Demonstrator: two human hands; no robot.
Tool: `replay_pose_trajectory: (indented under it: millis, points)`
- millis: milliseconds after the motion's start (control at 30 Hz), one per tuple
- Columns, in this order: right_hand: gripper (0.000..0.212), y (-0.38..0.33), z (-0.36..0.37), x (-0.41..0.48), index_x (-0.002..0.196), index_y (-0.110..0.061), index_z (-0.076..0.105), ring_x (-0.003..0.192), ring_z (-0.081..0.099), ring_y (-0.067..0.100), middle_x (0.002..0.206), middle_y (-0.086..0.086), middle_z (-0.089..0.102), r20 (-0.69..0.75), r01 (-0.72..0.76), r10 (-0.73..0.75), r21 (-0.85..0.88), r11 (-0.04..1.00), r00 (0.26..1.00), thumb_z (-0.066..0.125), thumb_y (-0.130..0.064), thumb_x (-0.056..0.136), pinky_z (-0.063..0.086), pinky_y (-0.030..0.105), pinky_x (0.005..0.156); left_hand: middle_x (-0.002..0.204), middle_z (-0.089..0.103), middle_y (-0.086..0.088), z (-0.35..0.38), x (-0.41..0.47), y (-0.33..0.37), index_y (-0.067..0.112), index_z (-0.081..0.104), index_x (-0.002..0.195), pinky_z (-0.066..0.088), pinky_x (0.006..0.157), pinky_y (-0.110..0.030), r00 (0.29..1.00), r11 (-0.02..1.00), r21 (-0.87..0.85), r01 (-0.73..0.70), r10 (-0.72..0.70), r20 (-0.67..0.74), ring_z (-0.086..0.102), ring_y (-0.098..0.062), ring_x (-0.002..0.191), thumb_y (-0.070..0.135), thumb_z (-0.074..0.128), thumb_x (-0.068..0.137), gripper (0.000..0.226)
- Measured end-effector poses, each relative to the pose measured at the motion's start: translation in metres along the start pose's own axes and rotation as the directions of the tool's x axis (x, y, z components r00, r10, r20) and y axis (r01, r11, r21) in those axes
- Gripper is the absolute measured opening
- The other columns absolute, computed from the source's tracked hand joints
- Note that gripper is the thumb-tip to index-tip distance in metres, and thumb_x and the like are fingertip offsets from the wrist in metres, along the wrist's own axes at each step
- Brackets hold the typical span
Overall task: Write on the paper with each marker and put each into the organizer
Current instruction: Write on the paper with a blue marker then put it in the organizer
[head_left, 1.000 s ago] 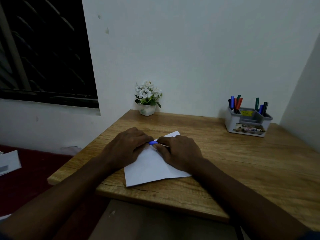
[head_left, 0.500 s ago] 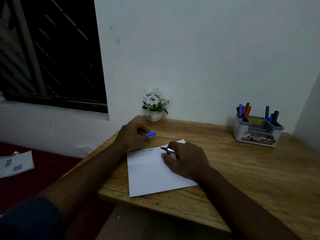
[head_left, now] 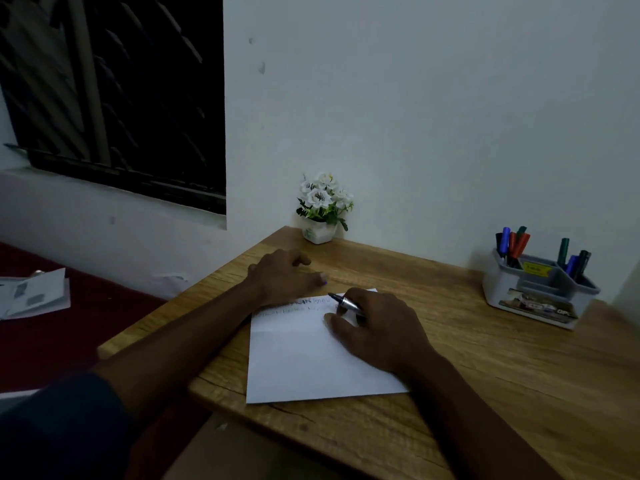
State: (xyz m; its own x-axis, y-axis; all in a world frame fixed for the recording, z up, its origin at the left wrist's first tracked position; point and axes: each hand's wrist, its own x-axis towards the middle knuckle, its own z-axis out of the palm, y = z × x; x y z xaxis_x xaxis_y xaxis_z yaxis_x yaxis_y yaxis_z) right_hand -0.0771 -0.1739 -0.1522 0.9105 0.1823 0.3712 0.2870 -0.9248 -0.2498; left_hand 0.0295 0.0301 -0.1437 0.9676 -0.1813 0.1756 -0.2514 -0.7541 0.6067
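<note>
A person is sitting at a wooden surface [head_left: 502, 382] against a white wall. Their right hand [head_left: 377, 329] is gripping a silver-barrelled marker [head_left: 347, 302], fingers curled around it, and is holding its dark tip over the top edge of a white paper [head_left: 304, 362], where faint lines of writing are showing. The left hand [head_left: 282, 277] is resting just beyond the paper's top left corner, its fingers curling around a small blue cap [head_left: 325, 282], of which only a sliver is showing. A grey organizer [head_left: 540, 296] is standing well apart at the far right, holding several markers [head_left: 512, 242] upright. A small pot of white flowers [head_left: 322, 206] is sitting by the wall.
</note>
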Motion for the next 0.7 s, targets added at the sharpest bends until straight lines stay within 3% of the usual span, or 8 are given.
replay_pose_trajectory:
  millis: [167, 233, 333, 400, 467, 567, 633, 700]
  points:
    - [0.045, 0.004, -0.008, 0.006, 0.149, -0.041, 0.050, 0.071, 0.064, 0.011, 0.089, -0.002, 0.072, -0.156, -0.016, 0.085, 0.397, 0.918, 0.984, 0.047, -0.025, 0.107, 0.049, 0.030, 0.065, 0.158, 0.039, 0.006, 0.010, -0.008, 0.001, 0.034, 0.036, 0.151, 0.022, 0.118, -0.056, 0.996, 0.968, 0.241, -0.069, 0.053, 0.076, 0.035, -0.019, 0.145, 0.097, 0.045, 0.063, 0.109]
    - [0.045, 0.006, -0.012, 0.008, 0.141, -0.041, 0.054, 0.056, 0.061, 0.014, 0.087, 0.006, 0.070, -0.207, -0.039, 0.203, 0.603, 0.797, 0.957, 0.052, -0.015, 0.105, 0.053, 0.030, 0.054, 0.162, 0.032, 0.008, 0.013, -0.007, -0.001, 0.034, 0.029, 0.154, 0.012, 0.119, -0.061, 0.991, 0.949, 0.302, -0.095, 0.063, 0.115, 0.027, -0.018, 0.150, 0.095, 0.044, 0.067, 0.107]
    - [0.026, 0.008, -0.020, 0.014, 0.118, -0.018, 0.068, 0.057, 0.065, 0.021, 0.087, 0.015, 0.070, -0.029, -0.129, 0.442, 0.938, 0.323, 0.896, 0.048, -0.009, 0.105, 0.055, 0.030, 0.052, 0.163, 0.031, 0.008, 0.015, -0.004, -0.004, 0.034, 0.026, 0.155, 0.008, 0.119, -0.063, 0.990, 0.945, 0.313, -0.091, 0.052, 0.131, 0.026, -0.017, 0.150, 0.094, 0.043, 0.069, 0.106]
    - [0.033, 0.014, -0.024, 0.016, 0.119, -0.007, 0.067, 0.072, 0.073, 0.025, 0.088, 0.015, 0.072, 0.148, -0.130, 0.437, 0.989, -0.070, 0.887, 0.041, -0.010, 0.100, 0.057, 0.032, 0.068, 0.163, 0.030, 0.008, 0.016, -0.004, -0.004, 0.034, 0.025, 0.155, 0.009, 0.119, -0.064, 0.991, 0.948, 0.307, -0.086, 0.050, 0.125, 0.026, -0.017, 0.150, 0.093, 0.043, 0.071, 0.104]
    - [0.040, 0.019, -0.025, 0.018, 0.120, -0.002, 0.065, 0.085, 0.075, 0.027, 0.093, 0.015, 0.075, 0.219, -0.114, 0.391, 0.955, -0.273, 0.894, 0.042, -0.012, 0.089, 0.054, 0.031, 0.078, 0.163, 0.029, 0.006, 0.016, -0.006, -0.003, 0.033, 0.024, 0.155, 0.008, 0.119, -0.063, 0.992, 0.941, 0.326, -0.093, 0.059, 0.114, 0.025, -0.018, 0.150, 0.090, 0.041, 0.076, 0.100]
    - [0.024, 0.020, -0.019, 0.019, 0.105, -0.011, 0.066, 0.073, 0.068, 0.017, 0.086, 0.008, 0.069, 0.196, -0.145, 0.374, 0.977, -0.159, 0.907, 0.062, -0.019, 0.083, 0.049, 0.023, 0.057, 0.163, 0.027, 0.001, 0.019, -0.011, 0.000, 0.031, 0.023, 0.155, 0.008, 0.119, -0.063, 0.992, 0.934, 0.345, -0.091, 0.057, 0.109, 0.023, -0.021, 0.151, 0.085, 0.037, 0.083, 0.091]
    - [0.028, 0.018, -0.015, 0.020, 0.096, -0.015, 0.069, 0.065, 0.059, 0.015, 0.077, 0.006, 0.062, 0.160, -0.216, 0.394, 0.971, 0.102, 0.905, 0.073, -0.040, 0.083, 0.041, 0.025, 0.051, 0.165, 0.023, -0.001, 0.021, -0.014, 0.001, 0.030, 0.020, 0.156, 0.007, 0.119, -0.063, 0.992, 0.934, 0.346, -0.091, 0.054, 0.115, 0.019, -0.023, 0.152, 0.080, 0.035, 0.088, 0.086]
    - [0.030, 0.014, -0.012, 0.019, 0.091, -0.012, 0.073, 0.063, 0.057, 0.020, 0.071, 0.011, 0.061, 0.106, -0.266, 0.387, 0.882, 0.389, 0.916, 0.066, -0.041, 0.093, 0.041, 0.030, 0.053, 0.166, 0.019, -0.002, 0.021, -0.017, 0.002, 0.029, 0.016, 0.157, 0.005, 0.119, -0.064, 0.990, 0.927, 0.361, -0.098, 0.056, 0.127, 0.014, -0.025, 0.154, 0.077, 0.034, 0.090, 0.084]
